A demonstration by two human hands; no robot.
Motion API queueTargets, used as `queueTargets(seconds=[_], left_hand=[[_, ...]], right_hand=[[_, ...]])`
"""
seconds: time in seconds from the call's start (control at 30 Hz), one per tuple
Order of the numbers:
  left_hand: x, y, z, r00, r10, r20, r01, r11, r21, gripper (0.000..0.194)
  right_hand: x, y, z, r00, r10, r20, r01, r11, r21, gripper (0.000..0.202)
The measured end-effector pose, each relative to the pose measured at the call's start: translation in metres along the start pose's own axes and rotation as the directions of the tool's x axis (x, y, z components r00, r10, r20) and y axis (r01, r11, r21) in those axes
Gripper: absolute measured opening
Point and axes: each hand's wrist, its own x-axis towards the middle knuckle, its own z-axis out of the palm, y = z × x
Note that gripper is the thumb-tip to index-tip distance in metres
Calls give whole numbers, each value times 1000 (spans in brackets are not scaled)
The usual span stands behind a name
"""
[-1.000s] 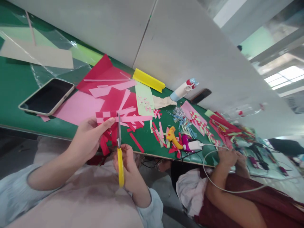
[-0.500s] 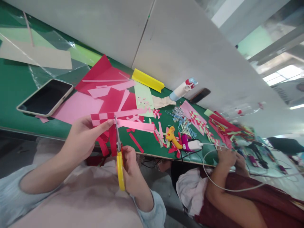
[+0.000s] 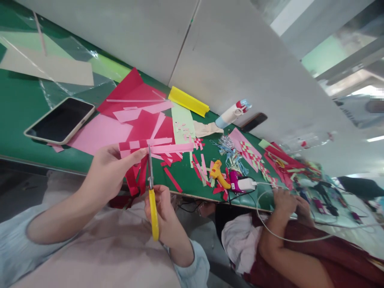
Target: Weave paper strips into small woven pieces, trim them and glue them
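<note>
Pinching woven paper strips (image 3: 133, 145), the left hand (image 3: 106, 172) sits beside scissors (image 3: 152, 198) gripped in the right hand (image 3: 166, 214).

- The left end of the woven paper (image 3: 133, 146) is hidden behind the fingers of the left hand (image 3: 103, 172).
- Part of the handle of the yellow scissors (image 3: 154, 216) is lost among the fingers of the right hand (image 3: 165, 214); how they sit in it cannot be told.
- Left of the left fingers, the clear plastic (image 3: 79, 94) is cut off by the picture's edge.
- Beyond the right fingers, the scraps (image 3: 183, 129) are too small to make out.
- Well right of those fingers, whatever a co-worker's hands (image 3: 285, 201) hold is unclear.
</note>
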Motion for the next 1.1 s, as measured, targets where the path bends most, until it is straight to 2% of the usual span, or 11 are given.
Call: queueTargets(seconds=[0.4,0.9,1.1], left_hand=[[4,2,-3,999,-12,-37,16,992,124,29],[6,-1,-6,999,6,-39,1,988,157,31],[4,0,-6,998,-8,-61,19,986,168,32]], right_hand=[[1,-2,-4,999,8,42,-3,993,-121,45],[2,-3,-6,999,23,43,-19,997,-78,44],[4,-1,-6,1000,20,-7,-21,998,-64,47]])
